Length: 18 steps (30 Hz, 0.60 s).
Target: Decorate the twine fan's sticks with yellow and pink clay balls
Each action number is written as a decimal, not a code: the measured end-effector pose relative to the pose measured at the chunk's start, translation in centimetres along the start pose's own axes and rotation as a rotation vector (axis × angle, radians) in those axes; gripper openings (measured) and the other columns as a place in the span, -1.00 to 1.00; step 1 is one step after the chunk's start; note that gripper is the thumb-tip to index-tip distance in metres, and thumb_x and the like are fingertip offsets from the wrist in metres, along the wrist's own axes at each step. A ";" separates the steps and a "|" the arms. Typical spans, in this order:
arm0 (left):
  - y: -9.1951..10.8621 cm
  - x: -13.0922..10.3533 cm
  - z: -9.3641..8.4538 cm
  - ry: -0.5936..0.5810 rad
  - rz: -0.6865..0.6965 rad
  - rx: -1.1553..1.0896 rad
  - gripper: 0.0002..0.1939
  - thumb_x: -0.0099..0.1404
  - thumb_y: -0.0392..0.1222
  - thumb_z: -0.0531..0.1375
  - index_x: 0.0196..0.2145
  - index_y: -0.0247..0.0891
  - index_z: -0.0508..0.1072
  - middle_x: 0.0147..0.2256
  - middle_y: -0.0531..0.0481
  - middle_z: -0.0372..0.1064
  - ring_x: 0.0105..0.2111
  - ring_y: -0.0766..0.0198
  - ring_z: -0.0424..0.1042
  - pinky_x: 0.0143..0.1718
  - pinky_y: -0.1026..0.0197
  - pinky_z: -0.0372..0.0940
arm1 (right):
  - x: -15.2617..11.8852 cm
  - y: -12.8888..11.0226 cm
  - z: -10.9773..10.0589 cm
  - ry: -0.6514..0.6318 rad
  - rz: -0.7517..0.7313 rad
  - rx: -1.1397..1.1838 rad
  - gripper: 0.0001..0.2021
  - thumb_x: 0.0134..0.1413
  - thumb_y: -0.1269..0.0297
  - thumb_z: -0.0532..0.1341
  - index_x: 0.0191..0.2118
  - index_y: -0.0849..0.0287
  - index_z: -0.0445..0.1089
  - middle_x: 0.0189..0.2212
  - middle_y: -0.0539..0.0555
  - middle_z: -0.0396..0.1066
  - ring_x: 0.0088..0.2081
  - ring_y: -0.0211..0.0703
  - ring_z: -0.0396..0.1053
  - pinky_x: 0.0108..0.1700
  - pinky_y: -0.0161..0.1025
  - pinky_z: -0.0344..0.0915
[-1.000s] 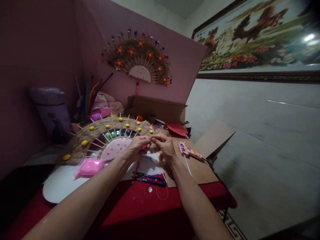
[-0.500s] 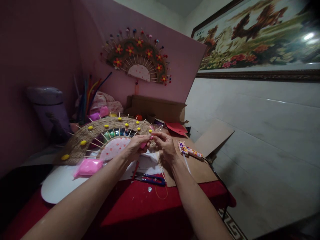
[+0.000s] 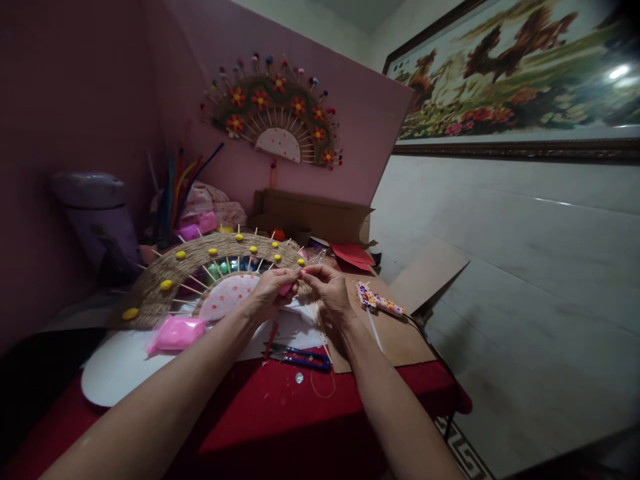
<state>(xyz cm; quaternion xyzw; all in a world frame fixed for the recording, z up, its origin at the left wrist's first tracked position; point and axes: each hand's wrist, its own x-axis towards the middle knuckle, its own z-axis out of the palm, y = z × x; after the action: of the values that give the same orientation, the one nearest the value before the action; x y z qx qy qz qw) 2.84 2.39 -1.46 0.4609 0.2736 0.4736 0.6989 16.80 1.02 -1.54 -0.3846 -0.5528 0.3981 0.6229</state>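
Note:
My left hand is closed around a lump of pink modelling clay, part of which shows between the fingers. My right hand meets it fingertip to fingertip, pinching a small bit of pink clay at the left hand's thumb and forefinger. Just beyond both hands stands a half-round fan of twine and thin sticks, dotted with yellow clay discs, its centre white with pink spots. A bag of pink clay lies left of my left forearm.
Blue thread snips lie below my hands on the red cloth. To the right, a glue gun with a flowered cover rests on cardboard. A purple bottle stands left. A finished fan hangs behind.
The fingertips have shifted slightly around the small pink bit, which shows a little higher between them. Everything else stays in place.

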 end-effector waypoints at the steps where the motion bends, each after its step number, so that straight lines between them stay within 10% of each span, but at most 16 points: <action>1: -0.1 0.0 0.0 -0.003 -0.004 0.002 -0.61 -0.09 -0.01 0.38 -0.56 -0.35 0.32 -0.68 0.08 0.22 -0.74 0.52 0.07 -0.74 0.41 -0.18 | 0.1 0.2 0.0 -0.001 -0.024 -0.007 -0.78 -0.28 0.18 0.40 -0.47 0.18 0.47 -0.49 -0.02 0.42 -0.45 -0.30 0.32 -0.43 -0.34 0.23; 7: 0.0 0.1 0.0 0.007 0.009 -0.017 -0.61 -0.15 -0.04 0.41 -0.58 -0.36 0.33 -0.68 0.07 0.23 -0.75 0.53 0.05 -0.75 0.40 -0.20 | 0.4 0.9 -0.1 -0.018 -0.110 -0.044 -0.83 -0.22 0.22 0.37 -0.41 0.15 0.51 -0.39 0.04 0.48 -0.33 -0.20 0.39 -0.20 -0.21 0.31; 18: -0.2 0.1 -0.1 0.005 0.009 -0.021 -0.62 -0.10 -0.03 0.39 -0.54 -0.37 0.36 -0.66 0.07 0.23 -0.74 0.53 0.06 -0.73 0.39 -0.20 | 0.0 0.8 0.0 0.070 -0.234 -0.232 -0.82 -0.16 0.16 0.34 -0.49 0.17 0.46 -0.51 0.01 0.42 -0.43 -0.21 0.33 -0.36 -0.26 0.26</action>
<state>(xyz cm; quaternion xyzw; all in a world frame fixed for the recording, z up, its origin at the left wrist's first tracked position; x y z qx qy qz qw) 2.88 2.44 -1.66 0.4535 0.2683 0.4808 0.7009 16.70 1.35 -2.24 -0.4005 -0.6141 0.2427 0.6353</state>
